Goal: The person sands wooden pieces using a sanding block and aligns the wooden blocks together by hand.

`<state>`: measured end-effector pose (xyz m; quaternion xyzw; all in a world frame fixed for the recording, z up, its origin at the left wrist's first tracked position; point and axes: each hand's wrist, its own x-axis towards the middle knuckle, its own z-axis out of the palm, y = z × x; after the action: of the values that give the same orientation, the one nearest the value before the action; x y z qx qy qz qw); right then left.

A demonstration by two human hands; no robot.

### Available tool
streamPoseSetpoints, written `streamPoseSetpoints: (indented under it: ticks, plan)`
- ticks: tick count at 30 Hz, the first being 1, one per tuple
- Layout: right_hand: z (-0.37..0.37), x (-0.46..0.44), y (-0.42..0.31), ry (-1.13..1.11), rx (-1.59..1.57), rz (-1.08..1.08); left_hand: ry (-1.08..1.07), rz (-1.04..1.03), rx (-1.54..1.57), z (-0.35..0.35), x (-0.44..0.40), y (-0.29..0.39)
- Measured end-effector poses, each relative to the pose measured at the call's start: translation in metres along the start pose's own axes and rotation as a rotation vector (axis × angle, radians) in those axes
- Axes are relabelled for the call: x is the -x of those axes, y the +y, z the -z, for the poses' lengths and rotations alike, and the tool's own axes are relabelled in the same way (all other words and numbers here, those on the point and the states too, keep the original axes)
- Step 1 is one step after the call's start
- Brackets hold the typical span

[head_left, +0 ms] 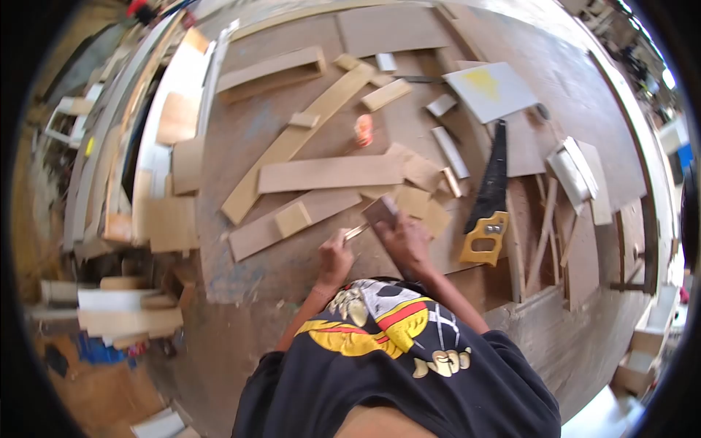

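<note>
My left hand (335, 257) is closed around a narrow, pale, shiny strip (356, 232); its exact kind is too small to tell. Close beside it, my right hand (409, 241) grips a dark brown block (380, 211), whose lower part my fingers hide. The strip's tip points toward the block; whether they touch I cannot tell. Just beyond both hands lie a long flat board (328, 174) and a second board (252, 239) with a small wood block (293, 220) on it. Square wood pieces (413, 202) lie behind my right hand.
A handsaw (485, 235) with a yellow handle lies to the right. Farther back are an orange-and-white object (364, 131), a long diagonal plank (276, 157), a white panel with a yellow patch (491, 90) and a silvery tool (573, 173). Open compartments (496, 283) break the table's right side.
</note>
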<state>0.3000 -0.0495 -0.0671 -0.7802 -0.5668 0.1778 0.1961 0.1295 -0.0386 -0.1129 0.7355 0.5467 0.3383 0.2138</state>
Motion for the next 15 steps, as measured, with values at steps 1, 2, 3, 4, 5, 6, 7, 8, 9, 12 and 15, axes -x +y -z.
streamPoseSetpoints:
  ticks: [1, 2, 3, 4, 5, 6, 7, 8, 9, 12, 15]
  plan:
    - [0.010, -0.004, -0.005, 0.023, -0.021, -0.031, 0.012, 0.031, -0.023, 0.006, 0.000, 0.001]
    - [0.018, -0.010, -0.010, -0.011, -0.029, -0.037, -0.004, 0.049, 0.006, 0.012, -0.003, 0.006]
    - [0.026, -0.008, -0.021, -0.026, -0.028, -0.026, -0.024, 0.063, 0.042, 0.015, -0.003, 0.009]
    - [0.034, -0.006, -0.032, -0.027, -0.050, 0.051, -0.011, 0.027, -0.018, 0.013, -0.002, 0.006]
    - [0.037, -0.004, -0.042, -0.025, -0.071, 0.126, -0.006, 0.037, -0.021, 0.012, -0.001, 0.004]
    - [0.035, 0.000, -0.049, -0.034, -0.044, 0.205, 0.008, 0.020, 0.023, 0.013, -0.002, 0.004]
    - [0.024, 0.003, -0.048, -0.034, -0.009, 0.286, 0.025, -0.001, 0.066, 0.014, -0.004, 0.003]
    - [0.018, 0.001, -0.048, -0.025, -0.004, 0.254, 0.032, 0.001, 0.064, 0.017, -0.005, 0.002]
    - [0.013, -0.002, -0.045, -0.017, 0.004, 0.223, 0.004, 0.036, 0.044, 0.022, -0.005, 0.001]
    - [0.004, -0.021, -0.020, -0.055, 0.015, 0.118, -0.140, 0.153, -0.057, 0.034, -0.001, -0.004]
    - [-0.003, -0.015, -0.024, -0.059, -0.046, 0.008, -0.248, 0.241, -0.169, 0.046, -0.003, -0.008]
